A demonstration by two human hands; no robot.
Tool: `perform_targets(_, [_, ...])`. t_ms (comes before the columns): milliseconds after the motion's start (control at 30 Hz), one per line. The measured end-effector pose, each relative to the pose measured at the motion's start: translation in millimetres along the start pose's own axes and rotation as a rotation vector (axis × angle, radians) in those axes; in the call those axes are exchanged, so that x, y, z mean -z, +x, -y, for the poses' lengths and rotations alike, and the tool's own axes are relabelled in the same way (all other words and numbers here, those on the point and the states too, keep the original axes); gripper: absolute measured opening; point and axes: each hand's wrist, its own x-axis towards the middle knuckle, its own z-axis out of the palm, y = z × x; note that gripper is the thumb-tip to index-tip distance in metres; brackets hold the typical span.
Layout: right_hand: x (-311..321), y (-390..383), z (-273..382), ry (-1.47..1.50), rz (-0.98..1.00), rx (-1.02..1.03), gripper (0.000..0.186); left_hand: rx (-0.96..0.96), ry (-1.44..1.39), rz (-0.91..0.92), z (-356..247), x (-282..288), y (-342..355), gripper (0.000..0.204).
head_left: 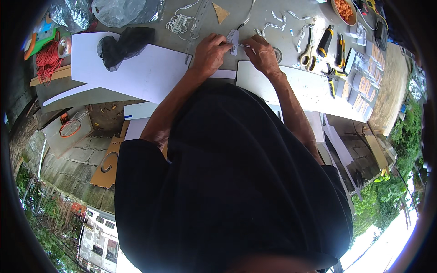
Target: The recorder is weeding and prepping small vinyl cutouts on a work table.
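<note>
Near the table's far middle, my left hand [212, 53] is closed on the edge of a small white flat piece [234, 41] with dark marks on it. A thin pale cable [248, 16] runs up behind this piece. Just to the right, my right hand [263, 55] pinches a small white strip-like bit [244, 45], close to the flat piece; its exact kind is too small to make out. Strings of small white LED modules lie beyond my hands, one bundle [181, 23] at left and a looser chain [283, 22] at right. A roll of tape [277, 54] sits beside my right hand.
Scissors [307, 52], a black-and-yellow cutter [325, 42] and yellow-handled pliers [334, 75] lie at right, near raised letters [364, 84]. White sheets [150, 73] cover the near left, with black plastic [122, 48] on top. Red wire [48, 61] is coiled far left.
</note>
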Motion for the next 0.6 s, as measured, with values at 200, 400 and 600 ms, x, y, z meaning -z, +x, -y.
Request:
perform_targets(200, [1,-1,1,-0.065,-0.025,0.036,0.016,0.01,-0.046,-0.018,1,0,-2,0.026])
perform_targets(400, [5,-1,2,0.058,-0.032,-0.003,0.014,0.131,-0.138,-0.082,4,1,-6,0.034])
perform_targets(600, [9,0,7,0.097,-0.006,-0.049,0.016,0.157,-0.183,-0.133,2,2,-3,0.03])
